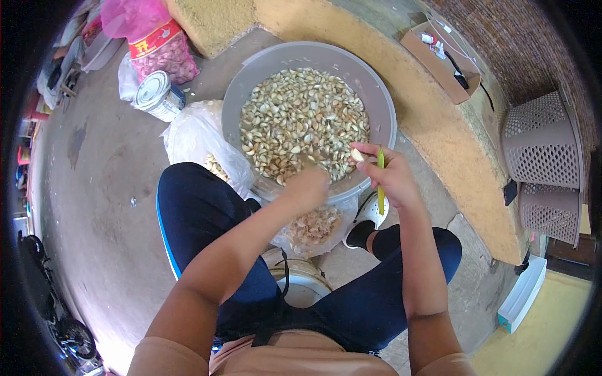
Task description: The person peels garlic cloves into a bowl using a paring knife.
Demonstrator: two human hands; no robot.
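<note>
A large round grey tub (229, 103) holds a heap of garlic cloves (301, 119). My right hand (390, 173), over the tub's right rim, grips a yellow-green knife (381, 188) and has a pale garlic clove (357, 155) at its fingertips. My left hand (307, 188) is over the near edge of the tub, blurred, with its fingers bent; what they hold, if anything, is hidden. Below it, a clear plastic bag (313, 229) of papery garlic skins lies against the tub.
Left of the tub are a white plastic bag (197, 135) with peeled cloves, a metal can (161, 97) and a pink mesh sack (164, 56). A yellow ledge (439, 138) curves along the right, bearing a cardboard box (442, 59). Perforated grey baskets (542, 147) stand beyond it.
</note>
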